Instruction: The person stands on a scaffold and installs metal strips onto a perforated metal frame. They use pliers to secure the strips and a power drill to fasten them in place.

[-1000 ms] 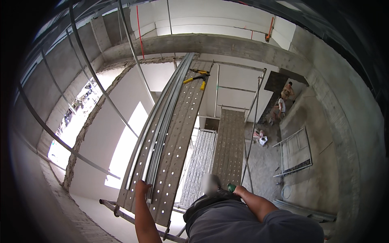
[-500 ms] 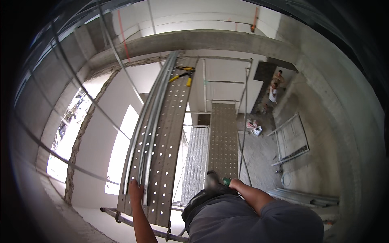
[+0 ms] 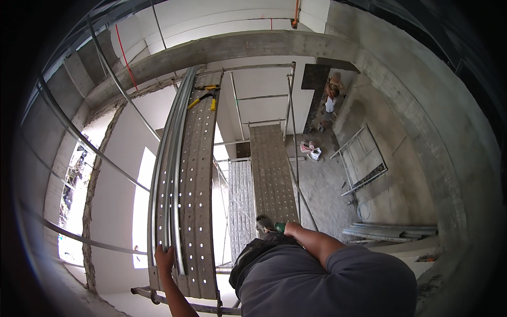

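My left hand [image 3: 164,257] is closed around the near ends of thin metal channels [image 3: 170,185], which lie lengthwise along the left side of a perforated scaffold plank [image 3: 202,211]. Several channels lie side by side there. At my waist, my right hand [image 3: 289,228] is closed on a small green thing [image 3: 280,227] whose kind I cannot make out. A dark grey, rounded thing [image 3: 264,222] shows beside it, next to a black pouch [image 3: 253,253]. Yellow-handled snips [image 3: 203,99] and another yellow-handled tool [image 3: 208,87] lie at the plank's far end.
A lower perforated plank [image 3: 270,169] lies to the right, with scaffold tubes [image 3: 293,116] around it. Far below, people [image 3: 331,95] are by a doorway, near bags [image 3: 310,150] on the floor. A metal frame [image 3: 364,158] leans at the right wall, above stacked channels [image 3: 388,231].
The view has swung, so the planks and far wall appear farther left. My left hand stays on the channels, and my right hand stays by the green thing at my waist.
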`<state>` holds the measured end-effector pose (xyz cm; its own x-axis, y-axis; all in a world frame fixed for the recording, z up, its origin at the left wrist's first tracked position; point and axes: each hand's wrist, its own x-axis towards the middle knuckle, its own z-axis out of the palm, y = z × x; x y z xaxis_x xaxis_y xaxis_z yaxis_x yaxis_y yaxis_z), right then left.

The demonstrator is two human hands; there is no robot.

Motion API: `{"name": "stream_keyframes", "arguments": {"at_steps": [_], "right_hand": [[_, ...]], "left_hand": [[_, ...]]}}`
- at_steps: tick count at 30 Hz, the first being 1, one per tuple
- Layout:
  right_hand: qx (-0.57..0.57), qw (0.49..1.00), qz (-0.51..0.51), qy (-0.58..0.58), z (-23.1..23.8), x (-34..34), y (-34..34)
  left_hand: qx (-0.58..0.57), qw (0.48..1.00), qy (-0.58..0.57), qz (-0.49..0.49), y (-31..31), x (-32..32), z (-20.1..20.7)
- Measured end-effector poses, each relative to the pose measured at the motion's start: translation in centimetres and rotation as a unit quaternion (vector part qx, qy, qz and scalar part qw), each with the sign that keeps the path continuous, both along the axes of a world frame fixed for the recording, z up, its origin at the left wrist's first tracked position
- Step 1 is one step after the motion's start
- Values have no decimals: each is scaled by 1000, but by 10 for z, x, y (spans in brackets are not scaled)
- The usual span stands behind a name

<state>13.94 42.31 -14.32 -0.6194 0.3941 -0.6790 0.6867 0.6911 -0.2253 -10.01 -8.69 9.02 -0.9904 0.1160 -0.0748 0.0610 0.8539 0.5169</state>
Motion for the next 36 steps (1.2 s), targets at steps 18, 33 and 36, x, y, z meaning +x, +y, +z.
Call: {"name": "stream_keyframes", "arguments": {"at_steps": [18, 33, 36], "right_hand": [[2, 1000, 8, 5, -5, 0, -2], [1, 998, 34, -53, -9, -3, 6], [8, 997, 51, -48, -10, -7, 1]], "left_hand": [[20, 991, 117, 54, 34, 59, -16], [58, 990, 95, 89, 55, 82, -12], [66, 988, 107, 93, 54, 85, -10]]}}
